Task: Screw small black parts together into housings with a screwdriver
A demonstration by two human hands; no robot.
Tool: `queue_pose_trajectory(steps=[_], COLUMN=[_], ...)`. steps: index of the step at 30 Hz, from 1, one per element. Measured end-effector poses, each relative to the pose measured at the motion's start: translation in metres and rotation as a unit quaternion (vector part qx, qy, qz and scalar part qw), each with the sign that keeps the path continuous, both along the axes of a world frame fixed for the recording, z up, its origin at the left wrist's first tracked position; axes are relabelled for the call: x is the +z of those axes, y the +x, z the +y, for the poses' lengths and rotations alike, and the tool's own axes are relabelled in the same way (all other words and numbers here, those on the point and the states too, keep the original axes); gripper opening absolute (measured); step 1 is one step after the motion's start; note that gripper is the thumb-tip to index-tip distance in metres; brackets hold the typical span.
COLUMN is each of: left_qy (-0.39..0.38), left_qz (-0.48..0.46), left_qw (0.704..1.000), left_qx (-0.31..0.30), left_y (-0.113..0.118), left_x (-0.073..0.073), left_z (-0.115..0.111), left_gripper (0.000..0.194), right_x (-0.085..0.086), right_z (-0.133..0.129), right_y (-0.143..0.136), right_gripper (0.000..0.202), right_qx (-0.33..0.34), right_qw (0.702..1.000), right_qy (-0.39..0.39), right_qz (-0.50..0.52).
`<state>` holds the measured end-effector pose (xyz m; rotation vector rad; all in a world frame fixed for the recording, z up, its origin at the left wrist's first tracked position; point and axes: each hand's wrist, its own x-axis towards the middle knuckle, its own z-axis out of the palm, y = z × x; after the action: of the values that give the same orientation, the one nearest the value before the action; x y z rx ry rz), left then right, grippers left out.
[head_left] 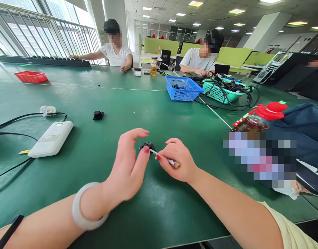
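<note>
My right hand [177,159] pinches a small screwdriver [171,162] with a thin metal shaft and a gold-coloured handle end. Its tip reaches a small black part [148,146] with a knobbly top, lying on the green table. Around the left side of that part curves my left hand [129,162], its thumb tip at the part's front and its index finger raised above, apart from the thumb. The thumb covers some of the part, so I cannot tell how firmly it presses. A similar black part [98,115] lies farther off to the left.
A white power bank [51,139] with black cables lies left, near crumpled tissue [48,110]. Beyond are a red tray [31,76], a blue basket [183,89] and a green basket [218,91] of cables. At right stands a red-lidded bottle [262,117]. Two people sit opposite.
</note>
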<state>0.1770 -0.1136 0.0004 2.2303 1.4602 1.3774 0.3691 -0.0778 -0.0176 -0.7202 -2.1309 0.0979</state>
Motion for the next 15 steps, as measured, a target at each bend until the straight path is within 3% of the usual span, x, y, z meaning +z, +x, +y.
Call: queue_pose_trajectory(steps=[4, 7, 11, 15], left_qy=[-0.13, -0.149, -0.16, -0.165], left_qz=[0.159, 0.222, 0.229, 0.229], left_qw=[0.979, 0.963, 0.96, 0.959], left_qx=[0.012, 0.025, 0.028, 0.024], left_y=[-0.004, -0.011, -0.015, -0.015], left_x=[-0.023, -0.039, -0.044, -0.044], left_z=[0.031, 0.045, 0.052, 0.054], left_gripper=[0.049, 0.044, 0.025, 0.024], right_x=[-0.001, -0.002, -0.002, -0.001], right_z=[0.004, 0.005, 0.003, 0.0], right_y=[0.002, 0.002, 0.001, 0.002], right_gripper=[0.027, 0.028, 0.028, 0.029], right_qx=[-0.01, -0.014, -0.003, -0.008], right_qw=[0.997, 0.994, 0.993, 0.995], right_qy=[-0.056, -0.082, -0.08, -0.056], right_qz=[0.058, 0.074, 0.081, 0.081])
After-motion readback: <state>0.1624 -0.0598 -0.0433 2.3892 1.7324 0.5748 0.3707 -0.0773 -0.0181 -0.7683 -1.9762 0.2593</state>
